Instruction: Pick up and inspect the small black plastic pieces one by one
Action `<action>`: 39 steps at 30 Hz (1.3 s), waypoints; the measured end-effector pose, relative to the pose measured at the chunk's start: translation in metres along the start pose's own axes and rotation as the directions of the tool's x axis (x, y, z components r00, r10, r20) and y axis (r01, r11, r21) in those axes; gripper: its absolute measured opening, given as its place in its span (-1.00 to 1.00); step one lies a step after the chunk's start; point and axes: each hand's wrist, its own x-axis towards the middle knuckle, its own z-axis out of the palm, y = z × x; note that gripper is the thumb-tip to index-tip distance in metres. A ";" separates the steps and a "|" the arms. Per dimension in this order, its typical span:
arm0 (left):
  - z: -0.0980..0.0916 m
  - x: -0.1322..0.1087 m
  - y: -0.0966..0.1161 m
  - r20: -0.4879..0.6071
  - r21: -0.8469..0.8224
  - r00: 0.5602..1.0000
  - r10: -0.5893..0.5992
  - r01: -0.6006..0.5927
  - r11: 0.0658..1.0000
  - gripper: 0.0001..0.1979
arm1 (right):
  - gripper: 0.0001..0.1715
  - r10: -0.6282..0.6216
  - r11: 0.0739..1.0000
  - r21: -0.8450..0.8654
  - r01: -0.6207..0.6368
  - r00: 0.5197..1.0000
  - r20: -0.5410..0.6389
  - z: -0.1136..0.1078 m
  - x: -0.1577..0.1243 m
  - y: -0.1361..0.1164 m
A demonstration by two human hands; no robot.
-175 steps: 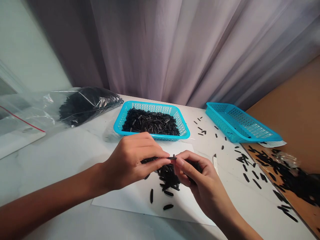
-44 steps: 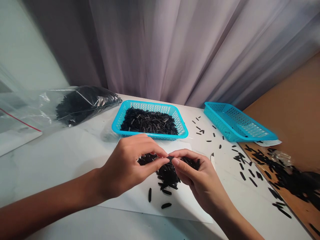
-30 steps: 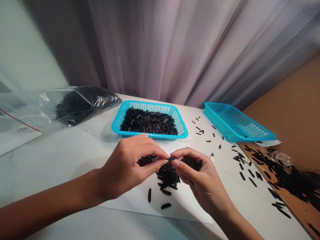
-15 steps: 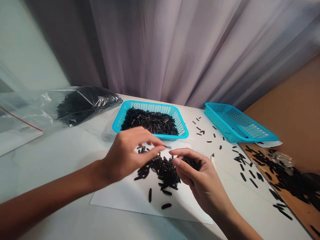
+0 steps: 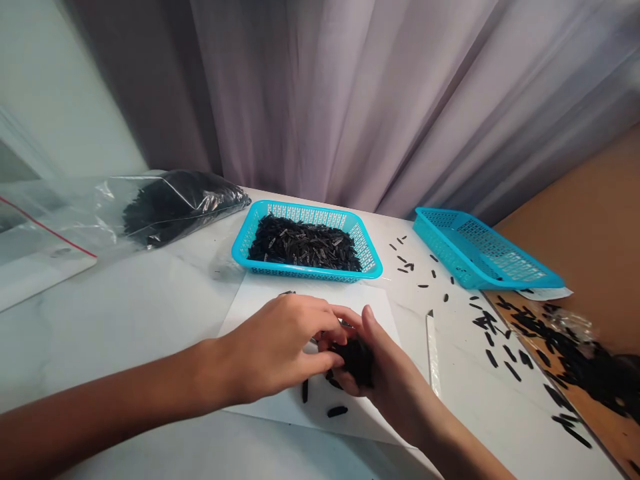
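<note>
My right hand is cupped around a handful of short black strips. Against that same handful, the thumb and bent fingers of my left hand close on strips at its near side. Both hands are just above a white sheet, and they hide most of the loose strips there. One loose strip lies on the sheet below them. Behind the hands stands a blue basket filled with similar black strips.
A clear bag of black material lies at the left. To the right are a second blue basket, a thin white cutter-like tool and scattered strips. More black pieces lie on the brown surface. A curtain hangs behind.
My left hand has moved right and down to the handful in my right hand. My right hand has turned and shifted left over the loose strips, uncovering the white tool.
</note>
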 end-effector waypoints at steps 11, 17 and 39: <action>-0.004 0.001 -0.008 -0.319 -0.009 0.948 -0.012 0.010 1.000 -0.84 | -0.61 -0.077 0.985 -0.166 0.055 0.989 -0.126 -0.009 0.002 -0.007; -0.005 0.002 -0.008 -0.367 0.041 0.928 0.071 -0.060 0.997 -0.85 | -0.68 -0.185 0.963 -0.229 0.143 0.968 -0.171 -0.011 0.001 -0.007; -0.010 0.003 -0.005 -0.389 0.013 0.920 0.042 -0.041 0.999 -0.92 | -0.74 -0.372 0.880 -0.389 0.271 0.904 -0.211 -0.013 -0.002 -0.007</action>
